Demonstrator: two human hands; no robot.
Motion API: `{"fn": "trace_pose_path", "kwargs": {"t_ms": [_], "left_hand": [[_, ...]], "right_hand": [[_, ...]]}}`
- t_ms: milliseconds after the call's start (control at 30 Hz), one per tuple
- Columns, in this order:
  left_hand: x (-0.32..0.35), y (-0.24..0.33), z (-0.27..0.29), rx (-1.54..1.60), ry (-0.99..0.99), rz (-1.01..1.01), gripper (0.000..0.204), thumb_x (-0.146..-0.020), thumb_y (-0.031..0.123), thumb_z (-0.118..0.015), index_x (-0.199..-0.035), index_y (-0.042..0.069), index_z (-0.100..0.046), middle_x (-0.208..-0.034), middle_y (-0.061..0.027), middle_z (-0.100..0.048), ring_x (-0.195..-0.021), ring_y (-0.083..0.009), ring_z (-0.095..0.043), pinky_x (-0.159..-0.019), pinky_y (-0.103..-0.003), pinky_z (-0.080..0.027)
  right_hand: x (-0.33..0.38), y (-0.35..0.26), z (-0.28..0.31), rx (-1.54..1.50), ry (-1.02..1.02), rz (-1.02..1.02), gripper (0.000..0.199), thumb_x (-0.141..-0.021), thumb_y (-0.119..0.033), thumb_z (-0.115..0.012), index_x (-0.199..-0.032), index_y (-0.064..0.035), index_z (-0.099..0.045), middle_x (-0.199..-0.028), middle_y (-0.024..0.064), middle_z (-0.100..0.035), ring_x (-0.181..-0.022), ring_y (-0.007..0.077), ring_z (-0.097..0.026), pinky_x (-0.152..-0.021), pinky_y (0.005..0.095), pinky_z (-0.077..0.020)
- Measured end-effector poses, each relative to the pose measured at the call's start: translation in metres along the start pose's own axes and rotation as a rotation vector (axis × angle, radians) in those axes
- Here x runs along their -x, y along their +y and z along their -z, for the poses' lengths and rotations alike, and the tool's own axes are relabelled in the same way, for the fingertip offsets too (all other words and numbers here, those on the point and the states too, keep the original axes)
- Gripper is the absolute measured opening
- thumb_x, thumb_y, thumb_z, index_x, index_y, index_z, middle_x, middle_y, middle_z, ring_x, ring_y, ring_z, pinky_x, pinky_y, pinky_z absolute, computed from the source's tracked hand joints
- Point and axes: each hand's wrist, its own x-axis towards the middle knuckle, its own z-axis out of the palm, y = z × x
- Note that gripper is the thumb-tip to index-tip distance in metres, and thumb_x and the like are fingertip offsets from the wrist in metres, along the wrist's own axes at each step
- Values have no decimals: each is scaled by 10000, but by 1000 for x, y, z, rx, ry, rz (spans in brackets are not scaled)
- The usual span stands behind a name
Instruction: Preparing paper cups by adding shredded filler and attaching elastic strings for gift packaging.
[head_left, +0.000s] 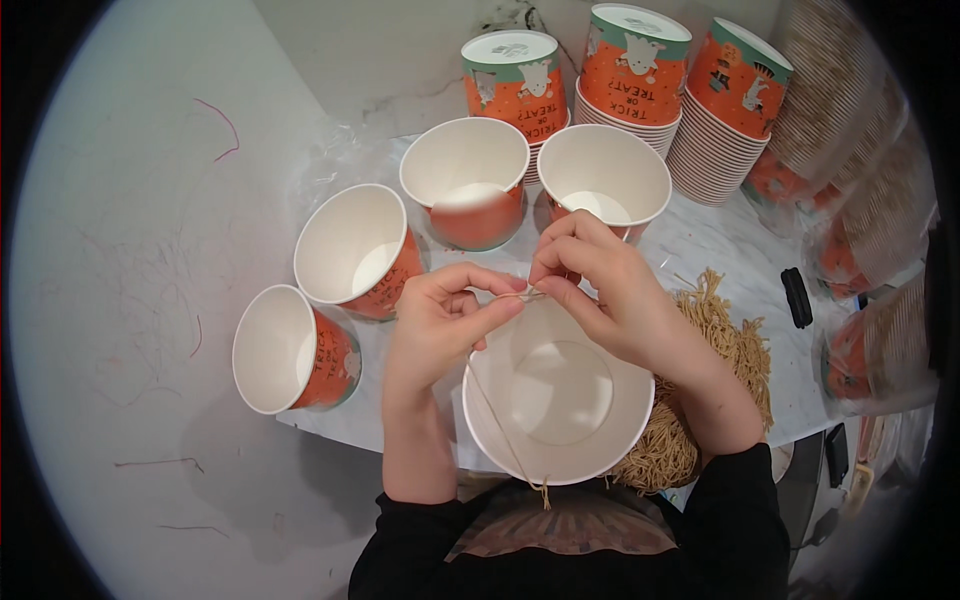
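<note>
A large white-lined paper bucket (560,425) stands in front of me with its mouth facing up. Over its far rim, my left hand (432,325) and my right hand (605,290) meet, fingertips pinched together on a thin tan cord (492,405). From my left fingers the cord hangs across the bucket's inside to the near rim, where a knot with a short tail shows. How the cord passes between my fingertips is partly hidden. Beside the bucket, below my right forearm, lies a bundle of tan cords (725,335).
Several open orange-and-green buckets (350,240) curve around the far left of the table (725,240). Behind them rise upside-down bucket stacks (635,65). Plastic-wrapped stacks (835,90) line the right side, near a small black object (796,297). A pale wall (150,270) borders the left.
</note>
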Motion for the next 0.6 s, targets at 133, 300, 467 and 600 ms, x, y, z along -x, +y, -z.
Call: {"fn": "trace_pose_path", "kwargs": {"t_ms": [133,300,467,600], "left_hand": [[-1,-6,-1,-22,-11,5,136,-811,25,-805,-878,-6,-692,-817,-18,-694,-534,27,-509,-457,-151,-390],[-2,-4,-6,73,7,-19,211,-794,9,-819,-918,3,-649,-808,-18,-681,-547,24,-520,-463,-148,-398],[-4,-6,-8,106,7,-42,217,-803,5,-810,-952,-9,-653,-831,-29,-695,-558,27,-523,-467,-145,-399],[-3,-8,-7,70,-5,-42,319,-810,11,-800,-1105,-33,-688,-870,-49,-723,-552,29,-502,-470,-148,-387]], "right_hand": [[2,-4,0,35,-26,-3,80,-883,-27,-647,-953,-10,-613,-956,124,-576,-885,300,-607,-758,385,-490],[0,-3,0,141,-35,69,83,-887,-1,-657,-962,-25,-629,-866,90,-589,-836,258,-616,-733,346,-484],[0,-4,1,119,-31,65,93,-887,-7,-657,-975,-27,-636,-867,94,-599,-842,268,-611,-731,355,-480],[-1,-4,1,128,-33,53,108,-886,-7,-659,-991,-22,-635,-883,96,-612,-853,269,-617,-757,358,-482]]}}
